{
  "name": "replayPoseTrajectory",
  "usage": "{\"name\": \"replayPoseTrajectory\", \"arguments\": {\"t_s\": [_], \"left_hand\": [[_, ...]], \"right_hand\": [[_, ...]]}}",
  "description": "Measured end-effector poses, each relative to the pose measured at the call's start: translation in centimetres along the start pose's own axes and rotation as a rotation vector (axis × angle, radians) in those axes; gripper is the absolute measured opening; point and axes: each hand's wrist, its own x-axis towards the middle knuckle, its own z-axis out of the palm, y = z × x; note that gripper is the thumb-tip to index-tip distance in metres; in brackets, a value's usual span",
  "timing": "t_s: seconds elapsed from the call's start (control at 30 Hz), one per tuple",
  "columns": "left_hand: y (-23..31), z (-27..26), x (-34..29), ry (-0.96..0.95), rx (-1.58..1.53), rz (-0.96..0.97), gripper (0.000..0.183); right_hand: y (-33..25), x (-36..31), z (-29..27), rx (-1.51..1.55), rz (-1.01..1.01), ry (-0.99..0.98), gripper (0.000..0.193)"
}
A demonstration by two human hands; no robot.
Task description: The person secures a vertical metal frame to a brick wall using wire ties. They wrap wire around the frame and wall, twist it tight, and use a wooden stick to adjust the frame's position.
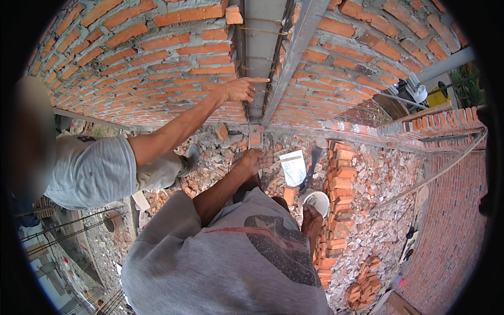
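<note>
My left hand (257, 158) is unclenched, fingers extended, above the rubble (210, 163). My right hand (313, 217) grasps the near rim of the white bucket (326, 201), located beside the brick stack (342, 184). 1 co-worker's hand (240, 90) points toward the upright beam (295, 59).

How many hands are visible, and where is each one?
3: your left hand beside the sheet, your right hand at the bucket, and a co-worker's hand pointing in front of the wall. The co-worker's other hand may be hidden.
</note>
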Motion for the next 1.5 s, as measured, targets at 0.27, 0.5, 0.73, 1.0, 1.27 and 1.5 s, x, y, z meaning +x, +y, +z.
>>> {"name": "replayPoseTrajectory", "arguments": {"t_s": [0.27,0.5,0.73,1.0,1.27,1.5], "left_hand": [[-0.2,1.4,-0.2,-0.042,-0.087,0.038,0.005],[0.1,0.9,-0.4,-0.157,-0.072,-0.022,0.01],[0.0,1.4,-0.7,-0.052,-0.123,-0.031,0.009],[-0.1,0.4,-0.3,-0.137,-0.084,-0.024,0.007],[0.3,-0.2,1.0,-0.121,-0.144,-0.054,0.005],[2.1,-0.2,0.2,-0.163,-0.18,0.015,0.005]], "right_hand": [[-2.9,-1.5,-3.0,0.347,0.362,-0.561,0.02],[-3.1,-1.1,-4.9,1.08,0.318,-0.11,0.018],[-2.0,-2.4,-4.8,0.088,0.301,-0.522,0.019],[-3.6,-1.9,-7.1,0.144,0.121,0.013,0.017],[-3.4,-3.4,-8.0,0.997,0.392,-0.194,0.018],[-3.1,-3.6,-7.2,0.22,0.552,-0.621,0.018]]}}
